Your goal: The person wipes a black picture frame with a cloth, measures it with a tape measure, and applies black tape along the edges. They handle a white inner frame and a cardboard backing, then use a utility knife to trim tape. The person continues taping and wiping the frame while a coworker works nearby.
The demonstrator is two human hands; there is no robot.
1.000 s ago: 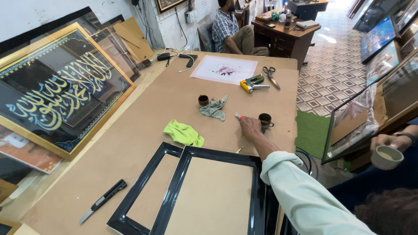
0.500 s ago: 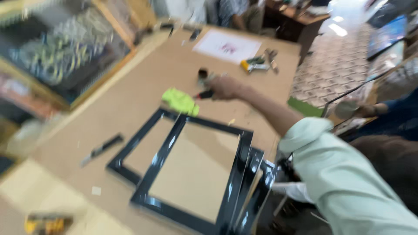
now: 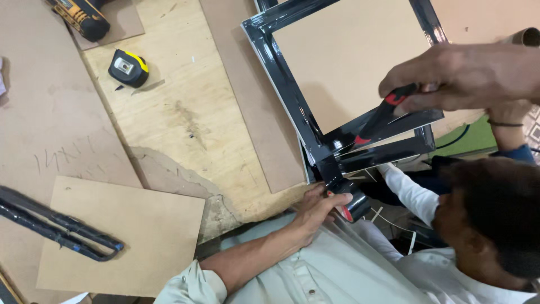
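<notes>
Since a moment ago my right hand point(image 3: 461, 76) comes back gripping a red-and-black tool point(image 3: 378, 120) over the black frames' point(image 3: 287, 84) corner; my left hand point(image 3: 322, 205) clasps a black tape roll point(image 3: 355, 204) below that corner.

A single head-worn camera looks steeply down, close over the desk point(image 3: 185, 129) at its near edge, where the wearer's own pale-green shirt fills the bottom of the view. The desk's edge runs slantwise (the head is tilted), so the black frames point(image 3: 292, 95) sit upper right. A second person crowds the lower right corner. No other view shares this scene.
</notes>
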